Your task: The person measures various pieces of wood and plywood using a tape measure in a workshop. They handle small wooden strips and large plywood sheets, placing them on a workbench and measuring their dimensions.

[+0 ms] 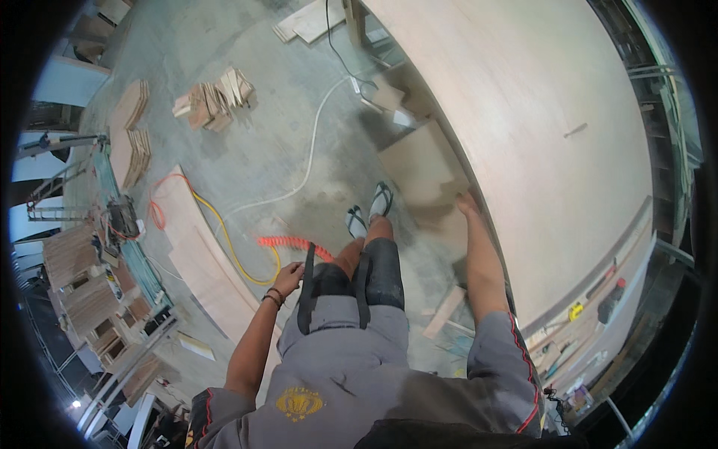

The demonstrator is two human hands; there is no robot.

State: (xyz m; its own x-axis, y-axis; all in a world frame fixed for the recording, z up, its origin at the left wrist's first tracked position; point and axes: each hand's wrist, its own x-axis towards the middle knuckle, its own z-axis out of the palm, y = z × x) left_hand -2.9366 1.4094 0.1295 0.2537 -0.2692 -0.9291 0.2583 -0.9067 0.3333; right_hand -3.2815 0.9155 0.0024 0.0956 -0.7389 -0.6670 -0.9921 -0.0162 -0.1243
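My left hand (288, 279) is at the left side of my lap, by a black strap (306, 290). Its fingers are curled inward, and what they hold, if anything, is too small to make out. My right arm reaches forward along the near edge of a large pale wooden panel (553, 142). At that edge is my right hand (467, 204), its fingers partly hidden. Below it, a brown board (426, 168) lies with a shadow across it; whether the hand touches it is unclear.
A red coiled hose (288, 242) and a yellow hose (238, 253) run beside long plywood sheets (213, 273) on the left. Stacked wood pieces (213, 101) lie on the concrete floor (262, 161). A white hose (308, 161) crosses it. Tools lie on a shelf (591, 318) at right.
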